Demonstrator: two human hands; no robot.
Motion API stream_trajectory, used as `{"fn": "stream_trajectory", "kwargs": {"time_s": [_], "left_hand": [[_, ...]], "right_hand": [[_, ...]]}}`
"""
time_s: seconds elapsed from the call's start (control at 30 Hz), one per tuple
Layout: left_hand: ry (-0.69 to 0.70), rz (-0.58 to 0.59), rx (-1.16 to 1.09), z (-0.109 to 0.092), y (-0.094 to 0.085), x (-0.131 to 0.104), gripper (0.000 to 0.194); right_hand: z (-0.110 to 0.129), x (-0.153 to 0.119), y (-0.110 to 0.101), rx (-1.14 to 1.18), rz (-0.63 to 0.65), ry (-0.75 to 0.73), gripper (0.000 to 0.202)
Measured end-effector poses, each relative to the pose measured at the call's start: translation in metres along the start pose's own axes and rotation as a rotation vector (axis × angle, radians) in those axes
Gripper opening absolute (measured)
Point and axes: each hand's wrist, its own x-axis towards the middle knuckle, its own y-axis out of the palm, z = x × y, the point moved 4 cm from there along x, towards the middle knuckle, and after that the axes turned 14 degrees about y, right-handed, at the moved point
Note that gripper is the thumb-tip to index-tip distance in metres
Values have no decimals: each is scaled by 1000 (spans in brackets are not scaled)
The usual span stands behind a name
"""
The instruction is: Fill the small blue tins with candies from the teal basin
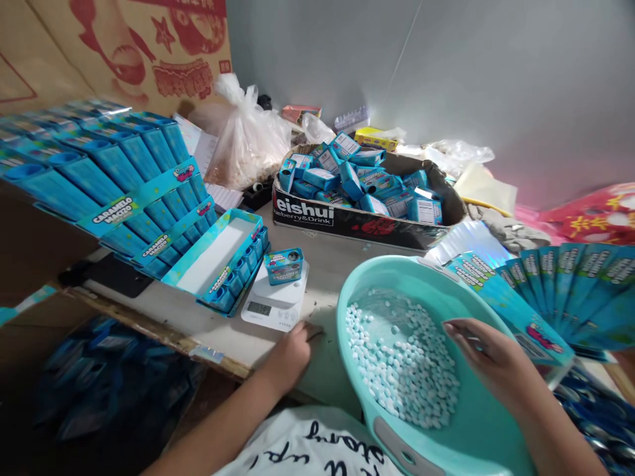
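My left hand [294, 352] rests on the table by the front edge of a white digital scale [275, 311], fingers loosely bent and slightly apart, with nothing seen in them. On the scale stands a small blue candy box [284, 266]; the display digits are too blurred to read. Over the right side of a turquoise basin [380, 413] is my right hand [489, 360], its fingers curled together. Whatever lies inside them is hidden. Many small pale-blue candies [414, 370] cover part of the basin's bottom.
Left of the scale sits an open blue display tray [213, 254] beside stacked filled displays [133, 192]. A black carton [347, 225] of small blue boxes stands behind. Flat blue cartons [570, 284] fan out at right. A tied plastic bag [248, 132] is at the back.
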Motion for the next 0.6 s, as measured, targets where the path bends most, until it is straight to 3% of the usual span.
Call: {"fn": "stream_trajectory", "kwargs": {"time_s": [0.07,0.17,0.23,0.3,0.37,0.43,0.53,0.6], "left_hand": [[115,-53,40,-5,-3,-1,28],[210,-293,104,-20,-20,5,25],[286,-476,142,-41,-36,15,28],[391,-541,140,-68,-48,30,35],[503,-463,102,-95,-51,48,37],[576,-239,57,-114,-41,66,31],[590,172,103,-120,-6,81,21],[564,318,184,-114,17,83,17]], "right_hand": [[-1,0,0,9,3,-4,36],[-6,2,2,20,15,-14,33],[-9,4,5,28,20,-27,31],[-11,3,7,29,23,-31,28],[-9,1,7,31,14,-43,27],[0,-1,2,55,-17,-78,25],[31,4,-19,100,-97,-166,23],[65,21,-35,77,-124,-231,25]]}}
